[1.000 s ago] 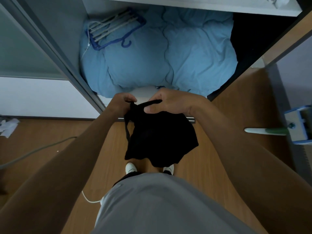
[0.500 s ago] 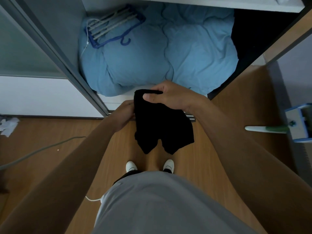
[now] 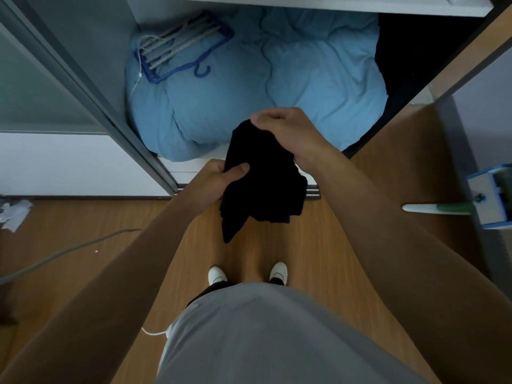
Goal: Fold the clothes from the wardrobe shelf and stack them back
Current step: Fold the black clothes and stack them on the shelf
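The left grip (image 3: 219,177) was curled round the lower left edge of the black garment (image 3: 263,187), its thumb pressed on top of the cloth. The right grip (image 3: 285,131) pinched the garment's top edge, with the fingers bent over it. The garment hung bunched between them in the air, above the wooden floor (image 3: 318,245) and just in front of the wardrobe's door track (image 3: 313,193). Beyond it, in the bottom of the wardrobe, lay a light blue duvet (image 3: 318,79), with a blue hanger (image 3: 180,48) resting on its far left corner. White shoes (image 3: 217,274) stood on the floor, and a grey cable (image 3: 69,248) ran across the floor's left side.
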Demonstrator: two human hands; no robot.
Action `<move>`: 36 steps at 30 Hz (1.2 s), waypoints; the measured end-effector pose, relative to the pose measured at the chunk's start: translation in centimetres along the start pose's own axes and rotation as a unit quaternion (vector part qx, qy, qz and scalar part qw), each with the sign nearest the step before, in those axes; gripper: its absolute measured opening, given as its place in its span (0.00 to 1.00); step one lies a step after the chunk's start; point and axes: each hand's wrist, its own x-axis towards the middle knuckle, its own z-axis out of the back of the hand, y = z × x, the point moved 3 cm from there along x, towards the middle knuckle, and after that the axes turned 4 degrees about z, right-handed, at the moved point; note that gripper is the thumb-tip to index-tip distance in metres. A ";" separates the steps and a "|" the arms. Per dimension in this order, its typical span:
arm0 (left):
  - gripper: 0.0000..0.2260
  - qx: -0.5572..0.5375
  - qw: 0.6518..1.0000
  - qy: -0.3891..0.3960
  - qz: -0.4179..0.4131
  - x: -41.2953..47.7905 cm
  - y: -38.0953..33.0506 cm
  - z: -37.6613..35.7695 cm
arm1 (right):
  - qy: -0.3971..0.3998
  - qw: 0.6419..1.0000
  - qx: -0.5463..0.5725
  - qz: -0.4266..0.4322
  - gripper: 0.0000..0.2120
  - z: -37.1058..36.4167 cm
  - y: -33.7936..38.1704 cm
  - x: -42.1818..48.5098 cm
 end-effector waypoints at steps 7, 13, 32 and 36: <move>0.12 -0.177 0.981 -0.077 0.015 0.4 -0.5 1.4 | 0.005 0.984 0.109 -0.142 0.32 0.6 -6.6 -1.7; 0.18 -0.117 0.984 -0.133 0.034 0.5 -0.7 2.2 | 0.065 0.991 0.051 -0.102 0.15 0.7 -7.6 -2.7; 0.12 -0.311 0.942 -0.070 0.110 0.3 -5.2 0.0 | 0.011 0.980 0.186 -0.072 0.41 0.8 -10.0 -5.1; 0.15 -0.333 0.931 -0.055 0.142 0.3 -5.9 0.1 | 0.040 0.986 0.107 -0.118 0.41 -0.3 -11.2 -4.7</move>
